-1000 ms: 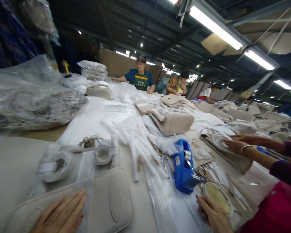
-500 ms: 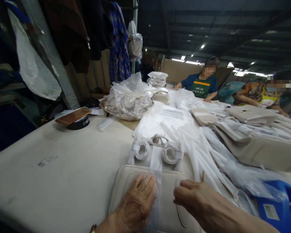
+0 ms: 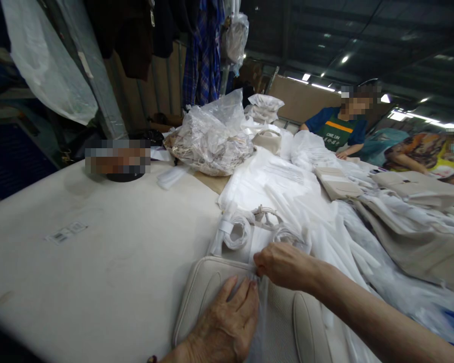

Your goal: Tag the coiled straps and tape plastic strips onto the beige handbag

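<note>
A beige bag (image 3: 283, 312) is laid on the table (image 3: 98, 262), its upper face covered by the left hand (image 3: 227, 320), held flat and ungripping. At the bag's top edge the right hand (image 3: 282, 264) is curled closed; whether anything is pinched cannot be told. Wrapped coils (image 3: 237, 233) are placed just beyond the bag.

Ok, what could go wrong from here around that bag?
The clear plastic strip on the beige bag looks thin and might wrinkle or slip if the left hand, pressed flat beside it, lifts too soon. The right hand sits just in front of a wrapped coil and could knock it.
</note>
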`<state>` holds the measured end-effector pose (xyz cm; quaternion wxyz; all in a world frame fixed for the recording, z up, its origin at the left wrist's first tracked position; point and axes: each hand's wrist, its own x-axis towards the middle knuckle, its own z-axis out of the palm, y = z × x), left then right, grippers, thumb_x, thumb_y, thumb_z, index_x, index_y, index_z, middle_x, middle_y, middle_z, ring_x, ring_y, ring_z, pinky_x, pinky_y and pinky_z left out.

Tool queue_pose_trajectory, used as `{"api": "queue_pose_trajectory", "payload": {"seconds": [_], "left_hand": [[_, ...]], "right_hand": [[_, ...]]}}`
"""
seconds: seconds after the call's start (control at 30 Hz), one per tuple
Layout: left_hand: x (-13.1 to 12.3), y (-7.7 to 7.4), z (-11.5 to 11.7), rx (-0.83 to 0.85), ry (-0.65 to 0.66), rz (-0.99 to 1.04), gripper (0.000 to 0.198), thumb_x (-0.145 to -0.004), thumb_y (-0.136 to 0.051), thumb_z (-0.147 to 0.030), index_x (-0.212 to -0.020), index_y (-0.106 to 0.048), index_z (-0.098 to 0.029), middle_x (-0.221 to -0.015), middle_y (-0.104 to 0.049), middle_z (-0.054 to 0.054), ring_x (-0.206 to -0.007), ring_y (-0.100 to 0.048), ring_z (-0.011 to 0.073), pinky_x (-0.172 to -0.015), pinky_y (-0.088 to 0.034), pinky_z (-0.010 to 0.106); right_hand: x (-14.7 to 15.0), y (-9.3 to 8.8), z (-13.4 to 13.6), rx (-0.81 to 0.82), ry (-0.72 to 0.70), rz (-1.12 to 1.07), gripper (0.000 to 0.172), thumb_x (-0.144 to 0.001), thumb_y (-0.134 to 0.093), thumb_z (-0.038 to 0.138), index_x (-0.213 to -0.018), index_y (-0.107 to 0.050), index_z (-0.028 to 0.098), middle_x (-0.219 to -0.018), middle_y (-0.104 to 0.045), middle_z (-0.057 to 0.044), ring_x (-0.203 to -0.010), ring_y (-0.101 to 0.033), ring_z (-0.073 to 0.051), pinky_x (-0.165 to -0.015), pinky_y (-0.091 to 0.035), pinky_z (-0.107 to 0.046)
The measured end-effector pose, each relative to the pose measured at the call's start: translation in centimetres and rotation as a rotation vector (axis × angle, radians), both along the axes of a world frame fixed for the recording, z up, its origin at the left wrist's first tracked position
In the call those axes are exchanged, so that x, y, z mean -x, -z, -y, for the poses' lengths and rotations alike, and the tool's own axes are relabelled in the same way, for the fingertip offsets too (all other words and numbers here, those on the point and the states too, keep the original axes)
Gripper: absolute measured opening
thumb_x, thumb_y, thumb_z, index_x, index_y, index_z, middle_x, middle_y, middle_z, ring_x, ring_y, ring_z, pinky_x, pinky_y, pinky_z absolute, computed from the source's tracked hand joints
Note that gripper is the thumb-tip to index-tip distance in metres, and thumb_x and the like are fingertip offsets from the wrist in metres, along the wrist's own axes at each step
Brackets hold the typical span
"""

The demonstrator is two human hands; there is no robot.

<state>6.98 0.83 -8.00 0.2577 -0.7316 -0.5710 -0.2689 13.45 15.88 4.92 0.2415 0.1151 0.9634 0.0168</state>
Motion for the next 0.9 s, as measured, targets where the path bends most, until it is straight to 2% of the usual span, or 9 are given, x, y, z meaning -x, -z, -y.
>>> {"api": "queue_pose_trajectory", "payload": {"seconds": [0.13,0.23,0.3,0.4,0.5,0.6,0.7,0.8,0.9], "left_hand": [[-0.1,0.2,0.0,0.036,0.016,-0.012,0.032,-0.09,-0.037,-0.02,-0.106,-0.063,-0.011,-0.112,-0.065,0.01,-0.111,-0.053,0.0241,-0.099,-0.034,0.042],[-0.1,0.1,0.1,0.025,0.016,-0.008,0.031,-0.089,-0.038,-0.019,-0.106,-0.063,-0.011,-0.11,-0.066,0.01,-0.11,-0.053,0.0238,-0.1,-0.033,0.042],[0.0,0.0,0.1,0.025,0.013,-0.006,0.03,-0.088,-0.04,-0.018,-0.105,-0.063,-0.011,-0.11,-0.067,0.009,-0.11,-0.053,0.0229,-0.101,-0.033,0.041],[0.1,-0.2,0.3,0.056,0.021,0.002,0.03,-0.087,-0.042,-0.019,-0.107,-0.062,-0.011,-0.114,-0.066,0.007,-0.113,-0.052,0.0223,-0.103,-0.03,0.039],[0.0,-0.2,0.4,0.079,0.031,0.019,0.03,-0.086,-0.044,-0.02,-0.11,-0.061,-0.011,-0.118,-0.064,0.008,-0.116,-0.051,0.0227,-0.106,-0.028,0.039],[-0.2,-0.1,0.4,0.064,0.04,0.052,0.032,-0.085,-0.044,-0.018,-0.112,-0.059,-0.01,-0.116,-0.064,0.009,-0.115,-0.051,0.0228,-0.106,-0.031,0.039],[-0.4,-0.3,0.5,0.008,0.047,0.135,0.029,-0.082,-0.042,-0.011,-0.105,-0.06,-0.008,-0.109,-0.065,0.012,-0.112,-0.054,0.0222,-0.104,-0.037,0.038],[-0.3,-0.9,0.7,-0.045,0.037,0.153,0.032,-0.077,-0.04,-0.003,-0.103,-0.058,-0.004,-0.107,-0.063,0.016,-0.113,-0.052,0.023,-0.1,-0.041,0.035],[0.0,-1.7,1.0,-0.019,0.038,0.066,0.047,-0.074,-0.04,-0.007,-0.118,-0.052,-0.001,-0.12,-0.06,0.017,-0.12,-0.048,0.0251,-0.099,-0.042,0.036]], "right_hand": [[1.2,0.1,-0.2,-0.053,0.128,-0.015,0.011,-0.074,-0.072,0.026,-0.075,-0.072,0.015,-0.071,-0.072,-0.009,-0.069,-0.069,-0.021,-0.051,-0.041,-0.022],[1.6,0.2,-1.2,-0.087,0.201,-0.05,0.031,-0.061,-0.083,0.037,-0.077,-0.071,0.014,-0.074,-0.071,-0.009,-0.07,-0.068,-0.022,-0.053,-0.044,-0.023],[1.4,0.2,-2.0,-0.114,0.224,-0.088,0.038,-0.058,-0.084,0.039,-0.081,-0.07,0.013,-0.077,-0.071,-0.011,-0.071,-0.068,-0.023,-0.054,-0.044,-0.024],[0.5,-0.2,-2.6,-0.162,0.221,-0.177,0.027,-0.07,-0.077,0.029,-0.089,-0.067,0.013,-0.08,-0.071,-0.012,-0.075,-0.067,-0.024,-0.058,-0.044,-0.026],[-1.5,0.0,-1.5,-0.209,0.194,-0.295,0.013,-0.085,-0.056,0.014,-0.094,-0.064,0.013,-0.089,-0.069,-0.012,-0.082,-0.065,-0.024,-0.066,-0.045,-0.029],[-4.3,2.1,1.3,-0.197,0.123,-0.407,0.027,-0.088,-0.039,0.005,-0.092,-0.064,0.016,-0.102,-0.066,-0.009,-0.095,-0.06,-0.022,-0.08,-0.045,-0.033],[-7.2,5.4,4.4,-0.157,-0.073,-0.704,0.037,-0.087,-0.035,0.006,-0.117,-0.057,0.012,-0.122,-0.061,-0.012,-0.114,-0.052,-0.027,-0.096,-0.041,-0.046],[-8.7,8.0,6.6,-0.154,-0.182,-0.81,0.04,-0.095,-0.031,0.021,-0.132,-0.046,0.013,-0.127,-0.059,-0.008,-0.119,-0.051,-0.025,-0.099,-0.041,-0.046],[-8.8,8.9,8.0,-0.149,-0.249,-0.891,0.038,-0.099,-0.028,0.028,-0.129,-0.048,0.016,-0.12,-0.064,-0.001,-0.114,-0.055,-0.018,-0.094,-0.046,-0.036]]}}
